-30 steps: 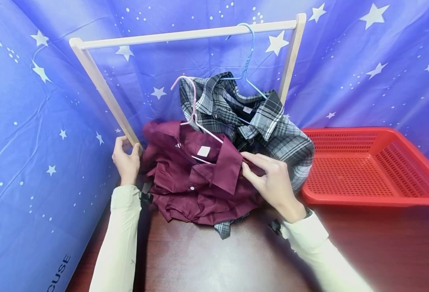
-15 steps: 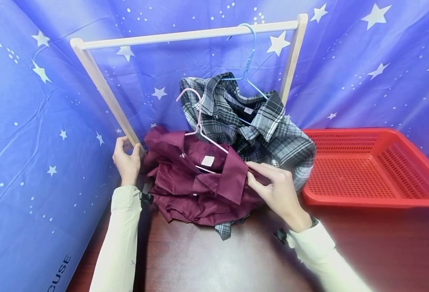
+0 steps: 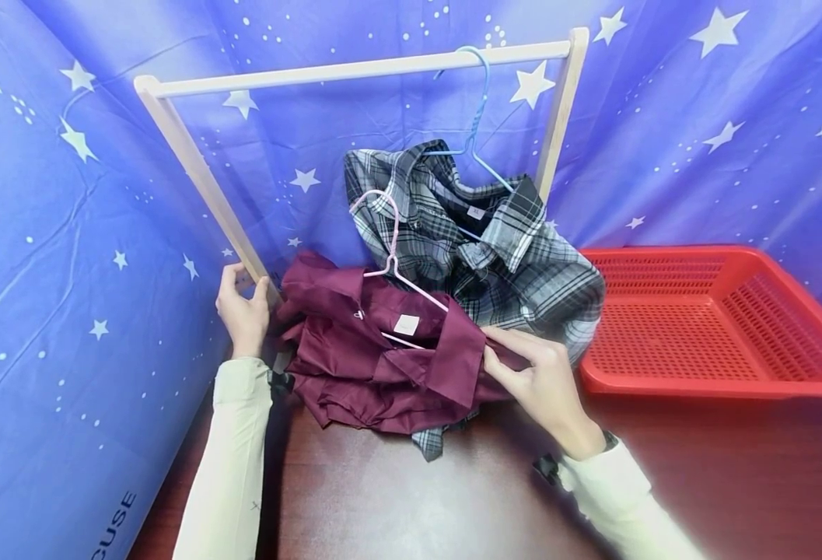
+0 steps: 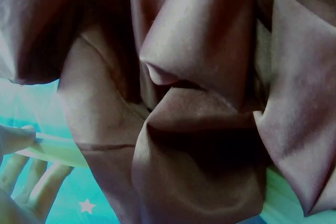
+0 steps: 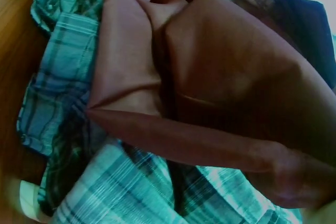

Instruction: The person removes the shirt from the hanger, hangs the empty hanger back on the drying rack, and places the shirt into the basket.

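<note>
The right grip (image 3: 547,381) pinches the maroon shirt (image 3: 341,342) near its collar; to the left is the pink hanger (image 3: 393,260). The left grip (image 3: 244,315) pinches the wooden rack (image 3: 355,71).

Plain maroon shirt (image 3: 355,358) with pink hanger (image 3: 394,241).
Behind the maroon shirt: pale tan rack (image 3: 313,75), black-grey-white plaid shirt (image 3: 480,284) with blue hanger (image 3: 479,117), blue curtain (image 3: 355,117) with white stars; to its right, red basket (image 3: 718,385); below it, reddish-brown tabletop (image 3: 383,505).
</note>
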Motion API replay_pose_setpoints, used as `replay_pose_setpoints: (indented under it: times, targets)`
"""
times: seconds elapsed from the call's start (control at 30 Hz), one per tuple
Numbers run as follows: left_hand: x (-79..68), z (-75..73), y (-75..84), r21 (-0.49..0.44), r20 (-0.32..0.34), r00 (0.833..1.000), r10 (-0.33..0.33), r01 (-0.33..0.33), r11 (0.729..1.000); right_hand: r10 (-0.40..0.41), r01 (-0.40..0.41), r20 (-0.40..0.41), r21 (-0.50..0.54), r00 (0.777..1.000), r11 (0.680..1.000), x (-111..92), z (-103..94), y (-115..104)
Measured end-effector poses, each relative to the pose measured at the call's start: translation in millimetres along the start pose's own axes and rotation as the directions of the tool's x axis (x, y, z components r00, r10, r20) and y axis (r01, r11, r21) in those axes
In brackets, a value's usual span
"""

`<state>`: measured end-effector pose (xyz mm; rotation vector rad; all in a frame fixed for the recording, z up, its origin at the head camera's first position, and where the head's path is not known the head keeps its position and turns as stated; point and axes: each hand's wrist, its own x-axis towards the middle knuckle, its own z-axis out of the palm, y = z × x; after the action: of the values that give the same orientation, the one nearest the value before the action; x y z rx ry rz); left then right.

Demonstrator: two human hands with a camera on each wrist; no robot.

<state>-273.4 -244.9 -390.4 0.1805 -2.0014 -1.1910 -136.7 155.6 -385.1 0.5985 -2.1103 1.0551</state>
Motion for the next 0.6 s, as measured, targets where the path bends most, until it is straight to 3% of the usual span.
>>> replay_pose_setpoints:
  times: [0.27,0.6]
  targets:
    - [-2.1,-1.6,-2.7,-0.009,0.005,0.999,-0.032,0.032,0.999,-0.002,0.002,0.017,0.006,1.000,1.000,-3.9,-0.6,4.3]
    - [-15.9,-11.5,-1.1,-0.044,0.021,0.992,-0.121,0.122,0.992,-0.010,0.009,0.032,0.023,0.999,1.000,-6.8,-1.7,12.5]
